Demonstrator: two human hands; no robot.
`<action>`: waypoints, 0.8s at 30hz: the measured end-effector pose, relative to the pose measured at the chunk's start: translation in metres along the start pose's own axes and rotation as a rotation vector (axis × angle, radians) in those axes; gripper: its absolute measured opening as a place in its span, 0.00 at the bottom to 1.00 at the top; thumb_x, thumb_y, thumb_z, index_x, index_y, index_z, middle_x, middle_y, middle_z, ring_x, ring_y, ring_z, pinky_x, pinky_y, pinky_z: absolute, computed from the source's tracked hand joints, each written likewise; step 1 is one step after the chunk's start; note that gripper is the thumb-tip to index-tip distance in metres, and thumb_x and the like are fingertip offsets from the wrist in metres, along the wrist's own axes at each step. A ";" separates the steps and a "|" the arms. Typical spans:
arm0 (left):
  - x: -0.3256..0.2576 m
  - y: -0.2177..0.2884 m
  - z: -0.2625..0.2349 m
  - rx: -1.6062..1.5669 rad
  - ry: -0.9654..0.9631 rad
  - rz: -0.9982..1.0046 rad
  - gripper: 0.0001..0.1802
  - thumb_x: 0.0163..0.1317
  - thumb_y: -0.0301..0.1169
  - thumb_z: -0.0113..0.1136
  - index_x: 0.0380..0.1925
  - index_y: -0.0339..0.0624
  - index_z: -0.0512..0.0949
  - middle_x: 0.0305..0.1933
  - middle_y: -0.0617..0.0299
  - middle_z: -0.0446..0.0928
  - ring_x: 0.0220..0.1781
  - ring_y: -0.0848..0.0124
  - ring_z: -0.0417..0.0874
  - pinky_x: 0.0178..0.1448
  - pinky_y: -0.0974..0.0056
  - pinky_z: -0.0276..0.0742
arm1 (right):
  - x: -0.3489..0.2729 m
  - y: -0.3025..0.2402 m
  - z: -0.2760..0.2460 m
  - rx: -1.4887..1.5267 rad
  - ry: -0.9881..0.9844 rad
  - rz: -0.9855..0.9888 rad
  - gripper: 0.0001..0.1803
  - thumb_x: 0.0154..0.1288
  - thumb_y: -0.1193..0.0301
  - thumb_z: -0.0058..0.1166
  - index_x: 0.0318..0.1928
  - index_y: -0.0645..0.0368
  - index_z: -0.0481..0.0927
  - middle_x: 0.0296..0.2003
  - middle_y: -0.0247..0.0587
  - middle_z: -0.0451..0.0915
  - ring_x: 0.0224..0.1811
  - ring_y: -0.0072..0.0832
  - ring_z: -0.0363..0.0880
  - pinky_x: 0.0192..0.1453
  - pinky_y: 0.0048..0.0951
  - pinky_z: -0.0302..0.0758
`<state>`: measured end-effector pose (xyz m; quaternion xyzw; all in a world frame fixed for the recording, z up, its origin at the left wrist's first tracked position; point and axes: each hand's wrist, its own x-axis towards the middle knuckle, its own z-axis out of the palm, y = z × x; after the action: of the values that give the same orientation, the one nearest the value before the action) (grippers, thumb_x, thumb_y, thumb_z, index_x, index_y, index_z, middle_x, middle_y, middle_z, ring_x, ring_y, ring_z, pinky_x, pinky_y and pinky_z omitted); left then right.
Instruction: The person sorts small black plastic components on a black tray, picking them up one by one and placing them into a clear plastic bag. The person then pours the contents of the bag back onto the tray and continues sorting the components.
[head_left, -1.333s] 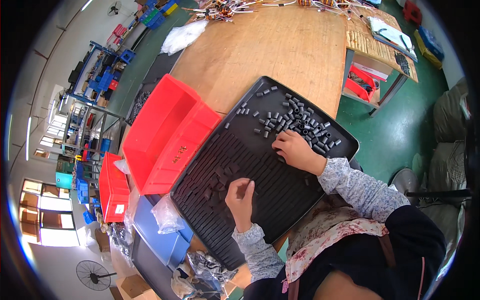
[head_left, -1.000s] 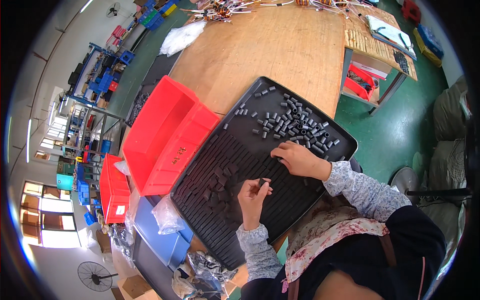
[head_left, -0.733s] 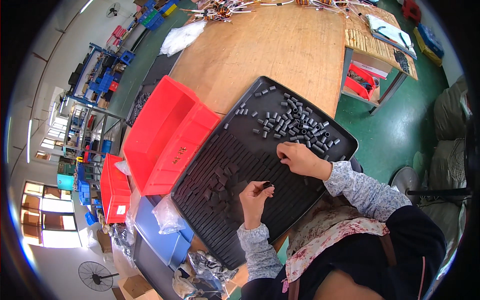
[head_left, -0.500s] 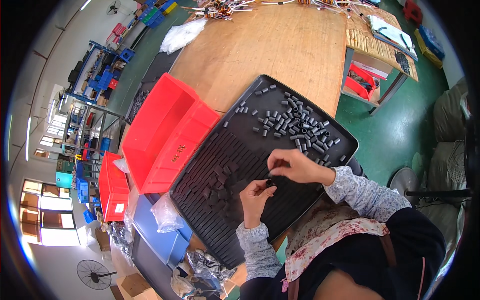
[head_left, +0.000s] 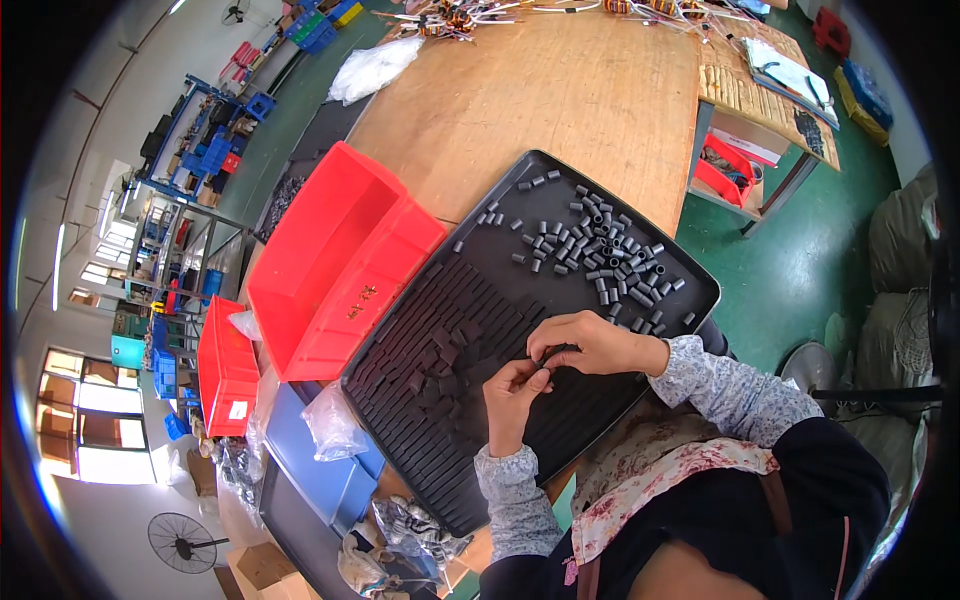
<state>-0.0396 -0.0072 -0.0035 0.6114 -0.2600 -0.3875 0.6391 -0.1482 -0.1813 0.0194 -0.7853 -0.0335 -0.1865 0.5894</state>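
Over the near part of a black tray (head_left: 510,265), my left hand (head_left: 508,402) pinches a small black tube (head_left: 543,367) between thumb and fingertips. My right hand (head_left: 598,345) meets it there, its fingers closed against the same piece. The fingers hide most of it, and I cannot make out whether the right one has a second part. Short grey-black tubes (head_left: 605,250) lie scattered in the tray's far right portion. Rows of dark flat pieces (head_left: 470,290) fill the left and near portions, with loose black blocks (head_left: 440,365) heaped on them.
Left of the tray stands a large red bin (head_left: 335,285), a smaller red bin (head_left: 225,370) beyond it. A clear plastic bag (head_left: 335,425) lies on a blue bin (head_left: 310,465). Wired coils (head_left: 455,18) sit at the wooden table's (head_left: 520,90) far edge. A pedestal fan (head_left: 810,370) stands right.
My right hand has come down to my left, and their fingertips now meet around the small tube. The left hand stays nearly in place. The view has shifted slightly.
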 end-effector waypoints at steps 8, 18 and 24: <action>-0.001 0.001 -0.007 -0.052 0.019 0.039 0.16 0.63 0.33 0.66 0.43 0.30 0.80 0.35 0.59 0.83 0.33 0.72 0.83 0.41 0.69 0.78 | 0.007 0.007 0.006 0.049 0.048 -0.033 0.09 0.51 0.84 0.63 0.36 0.65 0.81 0.39 0.43 0.83 0.42 0.34 0.83 0.45 0.31 0.78; -0.015 0.015 -0.021 1.090 0.329 0.469 0.20 0.37 0.30 0.78 0.35 0.43 0.86 0.41 0.63 0.80 0.52 0.61 0.71 0.58 0.57 0.68 | 0.056 0.066 -0.002 -0.391 0.496 0.166 0.04 0.52 0.76 0.62 0.31 0.59 0.82 0.30 0.42 0.82 0.35 0.39 0.82 0.39 0.37 0.78; -0.014 0.014 -0.018 0.947 0.305 0.378 0.15 0.42 0.28 0.77 0.31 0.41 0.82 0.35 0.63 0.79 0.41 0.66 0.75 0.48 0.62 0.71 | 0.061 0.086 -0.003 -0.722 0.343 -0.050 0.14 0.45 0.78 0.59 0.36 0.53 0.83 0.37 0.36 0.79 0.46 0.36 0.74 0.49 0.34 0.72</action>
<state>-0.0304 0.0140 0.0099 0.8249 -0.4161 -0.0127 0.3824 -0.0690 -0.2205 -0.0387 -0.8984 0.1140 -0.3287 0.2680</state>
